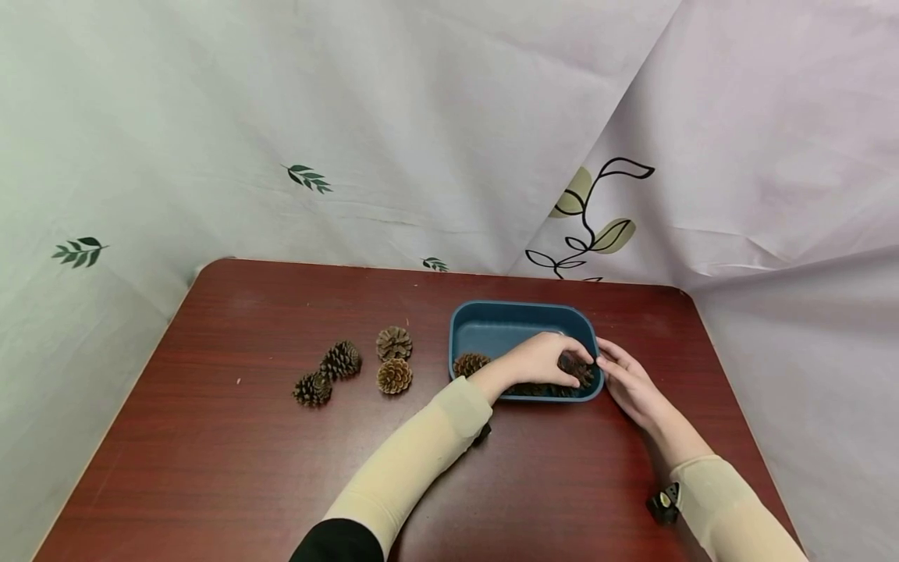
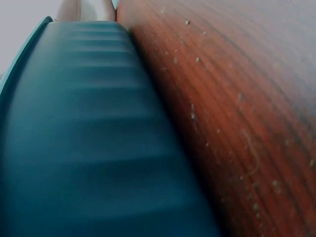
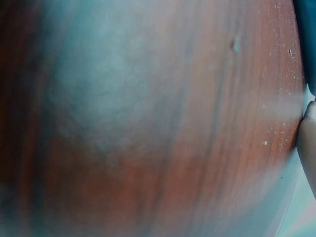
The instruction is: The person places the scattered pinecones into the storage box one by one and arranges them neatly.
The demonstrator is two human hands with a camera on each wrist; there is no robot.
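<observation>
A blue rectangular bin (image 1: 520, 308) stands on the table, with several pine cones along its near side. Reaching over the near rim, my left hand (image 1: 537, 359) has its thumb and fingers curved round a pine cone (image 1: 579, 373) in the bin's right end. Another pine cone (image 1: 470, 364) lies inside at the left end, beside my left wrist. The fingers of my right hand (image 1: 630, 386) are extended against the bin's right end, at the rim. In the left wrist view the ribbed outer wall of the bin (image 2: 98, 128) fills the left half.
Left of the bin, two pine cones (image 1: 394, 376) lie close together on the brown table (image 1: 211, 468). Farther left is another pair of pine cones (image 1: 341, 360). A pale patterned curtain (image 1: 393, 140) hangs behind the table's far edge.
</observation>
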